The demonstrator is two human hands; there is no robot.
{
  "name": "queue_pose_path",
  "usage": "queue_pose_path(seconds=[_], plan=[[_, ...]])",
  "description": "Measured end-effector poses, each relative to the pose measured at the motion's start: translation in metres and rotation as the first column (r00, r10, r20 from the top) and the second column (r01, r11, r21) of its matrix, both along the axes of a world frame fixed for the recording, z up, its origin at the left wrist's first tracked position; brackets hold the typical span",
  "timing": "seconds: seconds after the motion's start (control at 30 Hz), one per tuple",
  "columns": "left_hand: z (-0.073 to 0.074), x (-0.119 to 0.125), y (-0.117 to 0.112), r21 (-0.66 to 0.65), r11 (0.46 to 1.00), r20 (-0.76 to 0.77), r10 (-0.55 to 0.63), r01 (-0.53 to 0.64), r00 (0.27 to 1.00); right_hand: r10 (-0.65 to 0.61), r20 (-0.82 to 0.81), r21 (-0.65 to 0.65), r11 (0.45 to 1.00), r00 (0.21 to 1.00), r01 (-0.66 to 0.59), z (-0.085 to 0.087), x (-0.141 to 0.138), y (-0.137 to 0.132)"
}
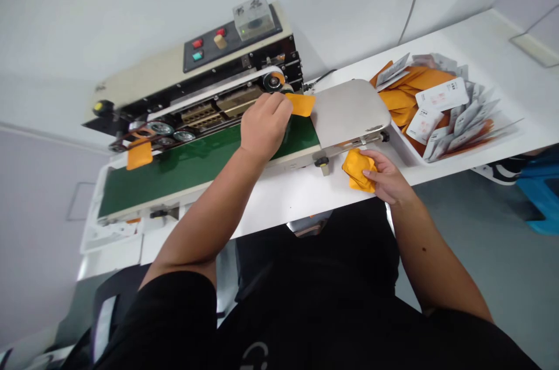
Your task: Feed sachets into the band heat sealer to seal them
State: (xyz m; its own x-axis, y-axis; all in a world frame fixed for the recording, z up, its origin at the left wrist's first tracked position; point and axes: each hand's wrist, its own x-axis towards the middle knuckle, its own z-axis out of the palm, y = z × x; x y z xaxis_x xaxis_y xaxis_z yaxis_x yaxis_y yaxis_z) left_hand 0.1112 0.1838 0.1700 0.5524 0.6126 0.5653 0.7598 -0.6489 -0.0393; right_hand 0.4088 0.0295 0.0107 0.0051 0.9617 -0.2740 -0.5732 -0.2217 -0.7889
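Note:
My left hand is shut on an orange sachet, whose end sticks out past my fingers. It is just above the green conveyor belt of a band sealing machine, near the machine's heated sealing blocks. Farther along the belt, a second orange sachet lies at the belt's left end. My right hand grips a crumpled bunch of orange sachets on the white table, close to the belt's front edge.
A brushed-steel cover sits at the machine's right end. Behind it, a white tray holds orange sachets and white printed cards. The control panel has red and green switches. A blue stool stands on the floor at right.

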Motion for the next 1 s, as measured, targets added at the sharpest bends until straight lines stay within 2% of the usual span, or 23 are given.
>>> queue_pose_path(seconds=[0.13,0.4,0.5,0.6,0.7,0.77,0.8,0.9,0.97,1.0], plan=[[0.001,-0.001,0.009,-0.018,1.000,-0.038,0.004,-0.005,0.999,-0.002,-0.010,-0.007,1.000,1.000,0.001,0.000,0.000,0.000],[-0.008,0.000,0.020,0.080,0.997,-0.028,0.024,-0.022,0.999,-0.012,0.005,-0.005,1.000,1.000,0.012,0.001,-0.001,0.000],[-0.009,-0.003,0.022,0.051,0.998,-0.009,0.022,-0.021,1.000,-0.005,0.005,-0.005,1.000,1.000,0.005,0.000,-0.001,0.000],[-0.002,-0.005,0.017,0.005,0.998,-0.020,0.059,-0.059,0.998,0.003,0.005,-0.006,1.000,1.000,-0.003,0.001,0.000,0.000],[0.011,-0.005,-0.005,-0.011,0.993,-0.091,0.118,-0.119,0.989,-0.007,0.002,0.002,1.000,1.000,0.007,0.002,-0.001,-0.001],[0.015,-0.004,-0.030,-0.016,0.996,-0.123,0.081,-0.084,0.989,-0.019,0.002,0.005,1.000,1.000,0.019,0.002,-0.002,-0.001],[0.015,-0.002,-0.046,-0.023,0.999,-0.116,0.026,-0.029,0.993,-0.023,0.004,0.006,1.000,1.000,0.023,0.001,-0.002,-0.001],[0.002,0.010,-0.096,-0.038,0.983,-0.132,-0.181,0.177,0.975,-0.032,0.018,0.014,0.999,0.999,0.032,-0.001,-0.005,-0.002],[-0.015,0.023,-0.125,-0.076,0.951,-0.163,-0.309,0.301,0.937,-0.057,0.038,0.028,0.998,0.998,0.056,-0.002,-0.008,-0.003],[-0.024,0.030,-0.137,-0.099,0.940,-0.174,-0.339,0.326,0.925,-0.073,0.052,0.034,0.997,0.996,0.071,-0.002,-0.010,-0.004]])
